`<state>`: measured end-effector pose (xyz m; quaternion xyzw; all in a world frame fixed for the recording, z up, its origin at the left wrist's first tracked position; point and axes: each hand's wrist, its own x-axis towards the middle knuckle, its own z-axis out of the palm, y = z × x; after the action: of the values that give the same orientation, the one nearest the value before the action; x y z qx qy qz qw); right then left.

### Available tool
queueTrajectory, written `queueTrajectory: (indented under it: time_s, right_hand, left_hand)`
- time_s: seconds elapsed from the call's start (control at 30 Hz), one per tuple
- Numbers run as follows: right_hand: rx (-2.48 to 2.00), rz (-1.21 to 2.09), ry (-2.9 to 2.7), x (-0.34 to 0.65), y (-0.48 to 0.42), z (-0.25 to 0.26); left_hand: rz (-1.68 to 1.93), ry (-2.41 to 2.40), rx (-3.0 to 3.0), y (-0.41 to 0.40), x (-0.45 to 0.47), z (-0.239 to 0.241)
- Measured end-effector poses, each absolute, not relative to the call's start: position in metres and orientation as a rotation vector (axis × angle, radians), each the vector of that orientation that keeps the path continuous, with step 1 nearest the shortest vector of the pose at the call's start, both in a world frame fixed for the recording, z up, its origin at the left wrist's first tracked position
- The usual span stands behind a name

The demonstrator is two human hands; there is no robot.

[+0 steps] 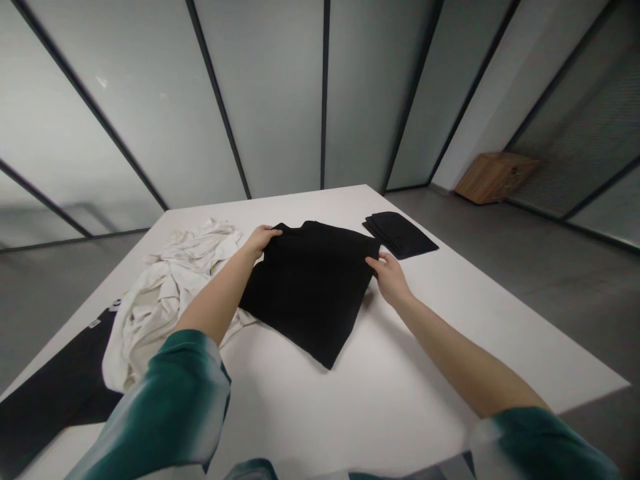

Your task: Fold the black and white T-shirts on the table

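Note:
A piece of black cloth [315,283] is stretched between my two hands over the middle of the white table. My left hand [263,238] pinches its upper left corner, thumb on top. On the other side, my right hand [388,272] grips the right edge near the upper corner. The cloth hangs slanted toward me, with one corner pointing down near the tabletop. Whether it is a whole garment or a folded one I cannot tell. Just beyond my right hand lies a neat stack of folded black cloth [403,235].
A crumpled heap of white cloth [165,287] covers the table's left side. Black fabric with white marks [65,373] lies at the near left, partly under the heap. The white table [310,413] ends at the right before grey floor. A wooden box [493,177] stands near the frosted glass walls.

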<state>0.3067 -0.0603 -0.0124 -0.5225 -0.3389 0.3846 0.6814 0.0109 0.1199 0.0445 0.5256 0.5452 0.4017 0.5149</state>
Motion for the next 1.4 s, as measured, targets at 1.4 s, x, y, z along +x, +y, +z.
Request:
queueTrajectory:
  time_s: [1.4]
  right_hand:
    - [-1.632, 0.404, -1.457, 0.364, -0.053, -0.005]
  left_hand:
    - [0.324, 1.481, 2.164, 0.004, -0.139, 0.066]
